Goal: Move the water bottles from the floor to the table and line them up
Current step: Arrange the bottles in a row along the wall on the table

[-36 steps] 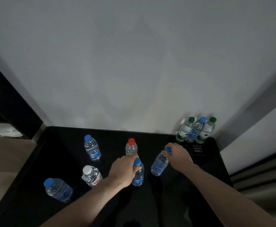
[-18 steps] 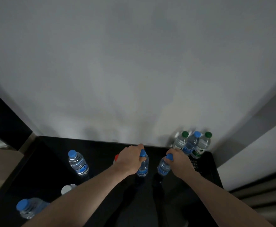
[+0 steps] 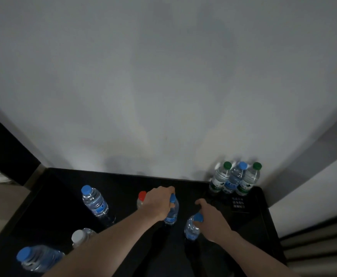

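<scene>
Eight or so water bottles stand on the black tabletop (image 3: 263, 226) beneath a grey wall, the floor-to-table part of the job apparently well advanced, the lining-up only begun. Three bottles, two with green caps (image 3: 219, 179) (image 3: 248, 179) flanking a blue-capped one (image 3: 234, 179), stand touching in a tidy row in the far right corner. The rest are scattered: the left hand (image 3: 157, 204) grips a blue-capped bottle (image 3: 171, 213) by its neck at the centre, while the right hand (image 3: 213, 222) curls its fingers around the cap of a neighbouring blue-capped bottle (image 3: 192, 228). A red-capped bottle (image 3: 141, 198) sits just behind the left hand; a blue-capped one (image 3: 94, 201), a white-capped one (image 3: 80, 236) and another blue-capped one (image 3: 37, 257) wait at left, well apart. Whether more remain on the floor cannot be told.
</scene>
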Action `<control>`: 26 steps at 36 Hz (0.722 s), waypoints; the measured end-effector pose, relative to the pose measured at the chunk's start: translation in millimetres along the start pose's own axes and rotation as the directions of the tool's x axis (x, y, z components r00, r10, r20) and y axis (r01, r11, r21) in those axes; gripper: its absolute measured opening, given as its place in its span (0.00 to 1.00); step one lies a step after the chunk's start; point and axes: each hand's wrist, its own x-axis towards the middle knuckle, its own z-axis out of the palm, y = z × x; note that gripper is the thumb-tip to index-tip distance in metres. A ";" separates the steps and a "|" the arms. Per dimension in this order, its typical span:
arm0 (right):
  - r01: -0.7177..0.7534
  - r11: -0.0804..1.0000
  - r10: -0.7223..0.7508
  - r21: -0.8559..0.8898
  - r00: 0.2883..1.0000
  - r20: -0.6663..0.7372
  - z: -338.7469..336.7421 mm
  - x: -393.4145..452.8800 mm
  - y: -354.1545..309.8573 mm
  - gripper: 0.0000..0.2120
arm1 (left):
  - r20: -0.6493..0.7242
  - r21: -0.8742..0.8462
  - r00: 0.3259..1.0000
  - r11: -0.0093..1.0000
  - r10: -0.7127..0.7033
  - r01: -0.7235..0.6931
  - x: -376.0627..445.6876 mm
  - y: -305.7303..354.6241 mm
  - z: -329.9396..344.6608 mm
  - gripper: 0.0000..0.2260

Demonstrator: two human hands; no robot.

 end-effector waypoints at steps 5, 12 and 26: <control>-0.062 0.989 0.058 0.135 0.998 0.030 17.3 -14.8 -12.9 0.42 | 0.000 -0.029 1.000 1.000 0.005 -0.005 -9.7 1.4 6.3 0.17; -0.071 0.976 0.077 0.206 0.997 -0.023 35.4 -27.3 -21.7 0.43 | 0.024 -0.214 1.000 0.977 0.008 -0.002 -21.2 -4.8 12.4 0.18; 0.177 0.984 -0.177 -0.015 0.977 -0.116 -1.7 0.5 -62.5 0.33 | -0.233 -0.221 0.973 0.974 -0.007 -0.046 -59.9 -58.8 -31.0 0.21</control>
